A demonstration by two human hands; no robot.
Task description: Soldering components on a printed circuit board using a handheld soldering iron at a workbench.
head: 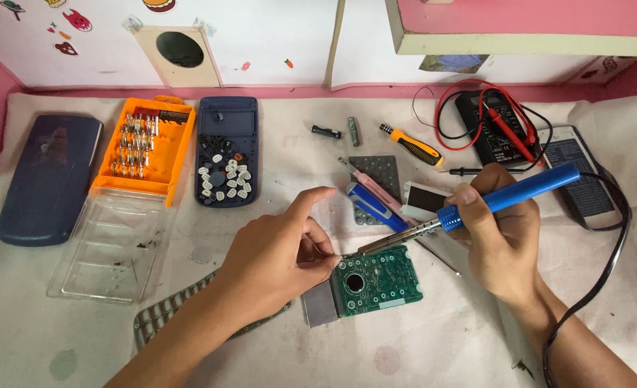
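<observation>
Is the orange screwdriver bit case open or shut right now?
Open. The orange bit case shows its rows of metal bits, and its clear lid lies flat on the cloth in front of it.

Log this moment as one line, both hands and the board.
right hand: holds blue soldering iron, tip at green circuit board | left hand: pinching at board's top-left edge | board: flat on cloth

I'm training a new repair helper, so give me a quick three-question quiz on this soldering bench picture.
1. True or false: the right hand holds the blue-handled soldering iron.
2. Which does the iron's tip meet? A) orange bit case B) green circuit board C) multimeter
3. Fill in: the left hand pinches something thin, too small to identify, at the board's ____ edge.

Key: 1 true; 2 B; 3 upper left.
</observation>
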